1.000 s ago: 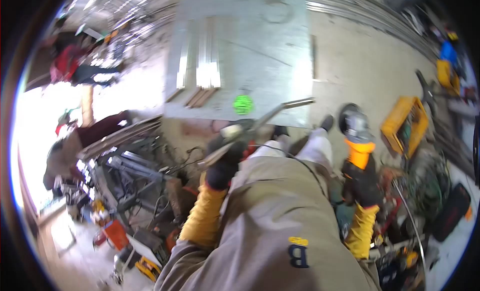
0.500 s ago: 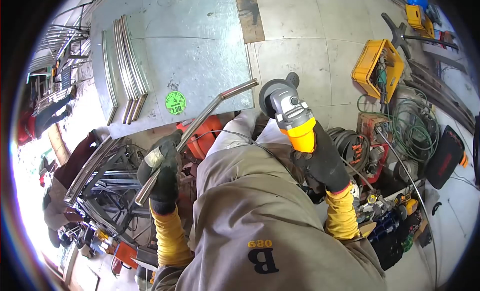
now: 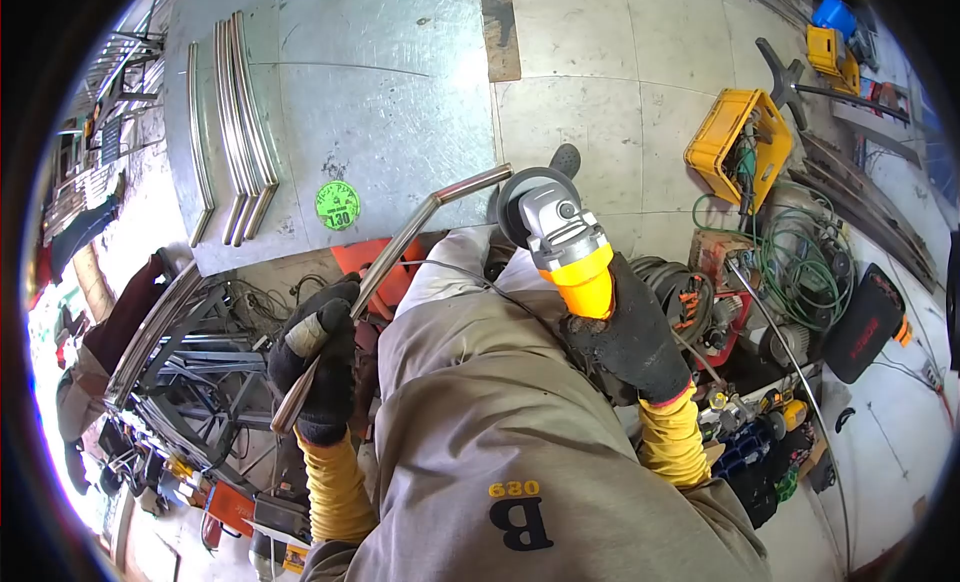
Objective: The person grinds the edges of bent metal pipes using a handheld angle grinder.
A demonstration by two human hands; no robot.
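Note:
My left hand (image 3: 325, 372), in a black work glove, is wrapped round the lower part of a bent shiny metal tube (image 3: 402, 244). The tube slants up to the right, with its bent far end over the worktable's near edge. In my right hand (image 3: 635, 337), also gloved, is a yellow and grey angle grinder (image 3: 567, 237), gripped by its body. The grinder's dark disc (image 3: 517, 207) overlaps the tube's far end in this view. A side handle juts from the far side of the grinder's head.
Several bent tubes (image 3: 240, 132) lie at the left of the metal worktable (image 3: 350, 102). At right stand a yellow crate (image 3: 715, 142) and coiled green hose (image 3: 800, 272). Metal frames (image 3: 200, 352) crowd the lower left. A cord (image 3: 470, 271) crosses my lap.
The grinder has moved left, bringing its disc up to the tube's far end. My left hand has turned slightly on the tube. The whole view has shifted a little.

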